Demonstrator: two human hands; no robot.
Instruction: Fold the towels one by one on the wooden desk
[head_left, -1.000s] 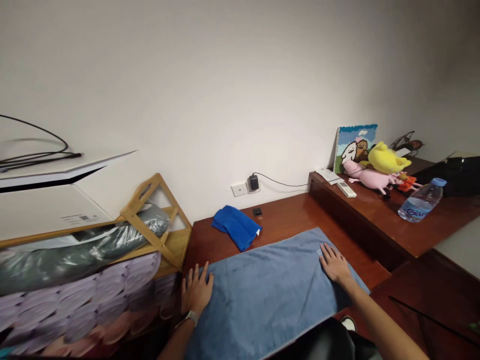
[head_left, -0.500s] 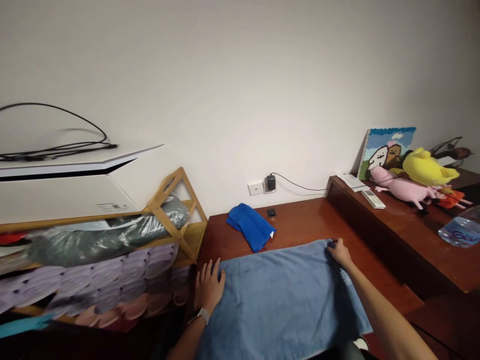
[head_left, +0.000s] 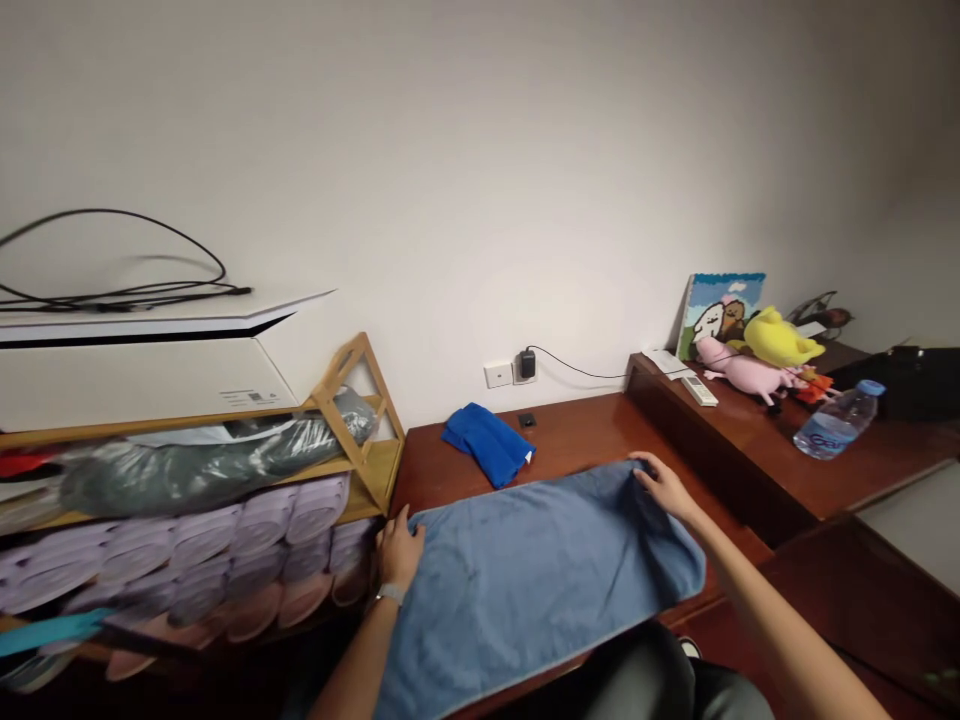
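Note:
A greyish-blue towel (head_left: 525, 570) lies spread over the reddish-brown wooden surface, its near right part lifted and creased. My left hand (head_left: 400, 552), with a watch on the wrist, rests at the towel's far left corner, fingers apart and slightly bent. At the far right corner, my right hand (head_left: 664, 488) pinches the towel's edge between thumb and fingers. Just beyond the towel sits a folded bright blue cloth (head_left: 489, 443).
Left stands a wooden rack (head_left: 382, 470) with lilac slippers (head_left: 262, 520) and a white box (head_left: 150, 375) on top. A raised ledge (head_left: 750, 450) at right bears plush toys (head_left: 784, 338), a remote (head_left: 699, 390) and a water bottle (head_left: 838, 420). A plugged-in charger (head_left: 528, 362) trails a cord.
The view has turned rightward. My right hand has drawn up the towel's right side, so its near edge lies farther from me. My left fingers are less spread.

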